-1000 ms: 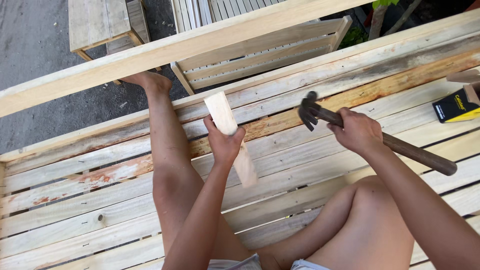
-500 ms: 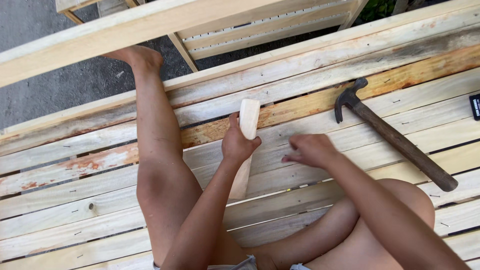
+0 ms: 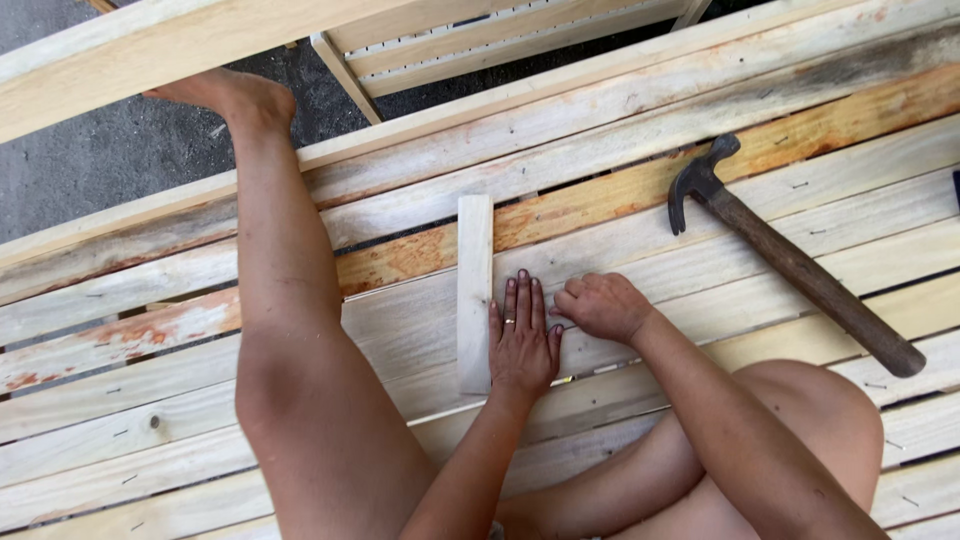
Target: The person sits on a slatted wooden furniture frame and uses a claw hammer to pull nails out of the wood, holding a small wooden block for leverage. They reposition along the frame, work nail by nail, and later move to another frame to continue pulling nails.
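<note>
Head view: the hammer (image 3: 790,255) now lies set down on the slatted boards (image 3: 150,400), the right hand (image 3: 600,305) loosely curled and empty. The left hand (image 3: 523,340), open flat, presses beside the small wood block (image 3: 475,290), repositioned upright across the slats.

Short slat (image 3: 474,290) lying across the boards: pale cream, faint grain. Plank platform (image 3: 640,130) light wood w/ orange-rust streaks & a grey weathered band at far right; ground (image 3: 110,150) far left dark grey. Hammer (image 3: 790,255) at right: dark grey head, dark brown handle; silver ring on left hand (image 3: 522,340).
</note>
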